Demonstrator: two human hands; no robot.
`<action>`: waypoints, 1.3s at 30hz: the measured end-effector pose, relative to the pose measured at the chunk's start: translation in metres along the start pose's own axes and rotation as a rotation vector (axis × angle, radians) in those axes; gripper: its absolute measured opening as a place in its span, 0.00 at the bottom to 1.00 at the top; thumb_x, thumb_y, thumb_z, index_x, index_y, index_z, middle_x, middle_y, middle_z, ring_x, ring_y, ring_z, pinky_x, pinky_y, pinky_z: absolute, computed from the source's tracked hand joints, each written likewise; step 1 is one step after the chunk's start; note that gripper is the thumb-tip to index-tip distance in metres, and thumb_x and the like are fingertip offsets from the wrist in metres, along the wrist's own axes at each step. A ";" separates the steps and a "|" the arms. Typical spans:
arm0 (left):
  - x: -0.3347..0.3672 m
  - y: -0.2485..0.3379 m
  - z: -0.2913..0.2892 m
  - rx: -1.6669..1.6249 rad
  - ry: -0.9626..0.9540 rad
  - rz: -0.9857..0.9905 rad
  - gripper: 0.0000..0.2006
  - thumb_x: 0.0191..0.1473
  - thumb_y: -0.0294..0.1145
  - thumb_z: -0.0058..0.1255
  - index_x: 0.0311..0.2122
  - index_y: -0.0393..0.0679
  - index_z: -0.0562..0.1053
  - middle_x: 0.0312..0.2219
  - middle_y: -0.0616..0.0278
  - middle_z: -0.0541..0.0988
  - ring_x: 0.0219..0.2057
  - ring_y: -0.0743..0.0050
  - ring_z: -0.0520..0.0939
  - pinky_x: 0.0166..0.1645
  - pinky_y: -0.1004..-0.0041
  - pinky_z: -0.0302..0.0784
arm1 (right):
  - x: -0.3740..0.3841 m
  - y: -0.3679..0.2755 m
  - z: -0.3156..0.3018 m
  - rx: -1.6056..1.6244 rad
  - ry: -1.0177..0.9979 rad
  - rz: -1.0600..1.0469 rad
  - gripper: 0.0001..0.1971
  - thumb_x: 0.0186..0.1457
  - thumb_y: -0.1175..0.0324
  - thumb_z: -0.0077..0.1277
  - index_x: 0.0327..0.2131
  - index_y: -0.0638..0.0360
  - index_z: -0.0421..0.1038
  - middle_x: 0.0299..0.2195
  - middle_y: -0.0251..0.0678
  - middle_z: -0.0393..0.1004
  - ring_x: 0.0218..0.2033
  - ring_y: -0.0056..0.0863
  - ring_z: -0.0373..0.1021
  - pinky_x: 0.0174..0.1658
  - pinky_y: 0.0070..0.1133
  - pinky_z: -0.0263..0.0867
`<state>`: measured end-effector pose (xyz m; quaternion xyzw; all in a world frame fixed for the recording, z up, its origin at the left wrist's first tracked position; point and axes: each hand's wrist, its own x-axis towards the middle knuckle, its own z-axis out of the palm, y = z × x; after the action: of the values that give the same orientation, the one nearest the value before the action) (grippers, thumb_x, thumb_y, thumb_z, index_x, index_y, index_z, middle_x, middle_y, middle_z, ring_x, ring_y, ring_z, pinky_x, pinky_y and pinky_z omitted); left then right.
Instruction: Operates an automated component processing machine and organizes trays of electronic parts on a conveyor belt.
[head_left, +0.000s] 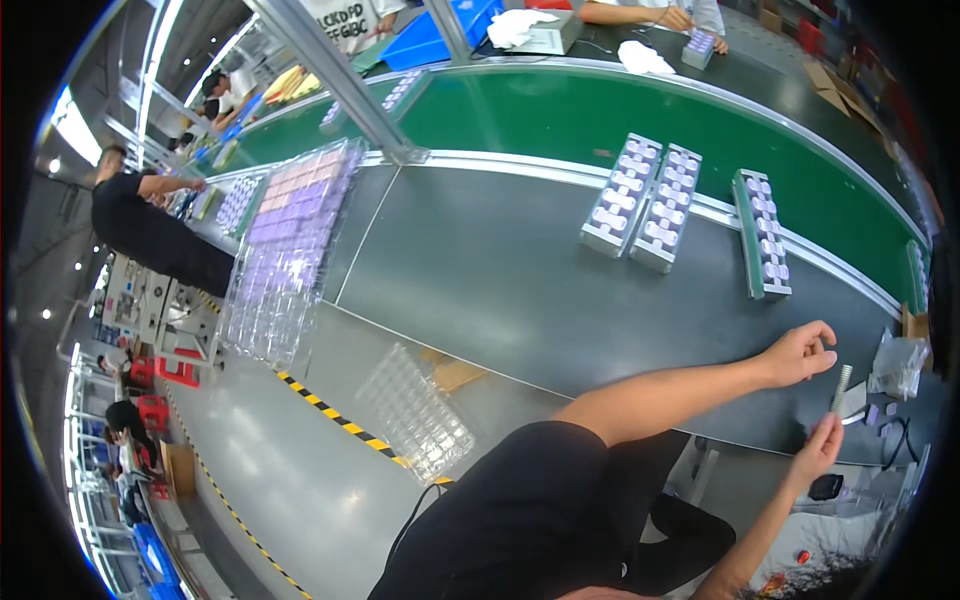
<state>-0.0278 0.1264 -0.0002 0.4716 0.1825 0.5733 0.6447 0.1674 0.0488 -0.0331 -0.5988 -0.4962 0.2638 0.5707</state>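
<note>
My right hand [821, 450], at the lower right over the table's near edge, pinches one end of a thin, pale ribbed strip [842, 388]. The strip points up and away from the fingers; its exact kind is too small to make out. Just beyond it, my left hand [798, 355] is above the dark table, fingers bent and apart, with nothing visible in them. Farther off lie two long holders [622, 195] [667, 208] side by side, bearing rows of white-and-purple pieces. A third such holder [768, 235], with a green side, rests to their right, partly over the conveyor's rail.
A green conveyor belt [500, 115] runs behind the dark table [470, 260]. Stacked clear trays [290, 230] with purple and pink pieces stand at the left. A clear plastic bag [897, 365] and a black cable [900, 440] lie at the right. Co-workers' hands [675, 18] show across the belt.
</note>
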 end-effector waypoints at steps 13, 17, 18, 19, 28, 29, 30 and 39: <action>-0.003 -0.002 -0.006 0.128 -0.010 -0.013 0.08 0.54 0.32 0.53 0.34 0.39 0.71 0.23 0.72 0.72 0.23 0.91 0.70 0.27 0.85 0.66 | -0.010 -0.051 0.047 -0.647 -0.133 -0.405 0.13 0.56 0.72 0.47 0.44 0.64 0.70 0.40 0.43 0.70 0.43 0.39 0.66 0.47 0.28 0.61; -0.003 -0.002 -0.005 0.141 -0.023 -0.021 0.08 0.55 0.33 0.53 0.34 0.39 0.71 0.22 0.73 0.72 0.22 0.91 0.70 0.26 0.85 0.65 | -0.013 -0.046 0.040 -0.531 -0.095 -0.361 0.10 0.57 0.74 0.45 0.41 0.64 0.71 0.38 0.41 0.71 0.38 0.35 0.68 0.42 0.25 0.63; -0.003 -0.002 -0.006 0.156 -0.024 -0.032 0.08 0.55 0.33 0.53 0.34 0.39 0.71 0.22 0.73 0.72 0.22 0.91 0.70 0.26 0.85 0.65 | -0.013 -0.046 0.040 -0.529 -0.093 -0.362 0.10 0.57 0.74 0.45 0.41 0.64 0.71 0.38 0.41 0.71 0.38 0.35 0.68 0.42 0.25 0.63; -0.003 -0.002 -0.006 0.157 -0.025 -0.032 0.08 0.55 0.33 0.53 0.34 0.39 0.71 0.22 0.73 0.72 0.22 0.91 0.70 0.26 0.85 0.65 | -0.013 -0.045 0.039 -0.500 -0.079 -0.331 0.09 0.57 0.74 0.45 0.41 0.64 0.71 0.37 0.40 0.71 0.36 0.32 0.68 0.40 0.23 0.63; 0.000 0.000 -0.012 0.219 -0.016 -0.039 0.08 0.53 0.33 0.54 0.32 0.38 0.73 0.22 0.71 0.74 0.23 0.89 0.71 0.27 0.83 0.67 | -0.006 -0.022 0.041 -0.213 0.061 -0.159 0.10 0.61 0.70 0.44 0.43 0.65 0.70 0.38 0.34 0.73 0.36 0.19 0.67 0.38 0.16 0.63; -0.001 0.001 -0.009 0.255 -0.014 -0.006 0.08 0.53 0.32 0.54 0.32 0.38 0.73 0.22 0.70 0.75 0.23 0.89 0.72 0.28 0.82 0.68 | -0.004 -0.017 0.040 -0.150 0.089 -0.196 0.11 0.61 0.69 0.44 0.44 0.66 0.69 0.39 0.35 0.73 0.38 0.20 0.67 0.42 0.17 0.63; -0.001 0.001 -0.003 0.237 -0.028 0.028 0.08 0.52 0.32 0.54 0.31 0.38 0.73 0.23 0.68 0.76 0.24 0.87 0.73 0.29 0.80 0.70 | -0.002 -0.018 0.032 -0.183 0.068 -0.169 0.12 0.61 0.69 0.45 0.44 0.66 0.69 0.39 0.36 0.73 0.38 0.21 0.68 0.43 0.18 0.64; -0.020 -0.003 0.003 0.578 0.021 0.336 0.06 0.41 0.30 0.54 0.27 0.41 0.74 0.26 0.58 0.75 0.29 0.60 0.76 0.37 0.65 0.72 | -0.017 -0.027 0.029 -0.502 -0.157 -0.431 0.10 0.57 0.74 0.48 0.42 0.65 0.70 0.43 0.42 0.70 0.44 0.35 0.67 0.47 0.25 0.62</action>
<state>-0.0291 0.1068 -0.0070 0.6525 0.2641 0.6009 0.3788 0.1278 0.0419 -0.0182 -0.5798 -0.7031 0.0523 0.4083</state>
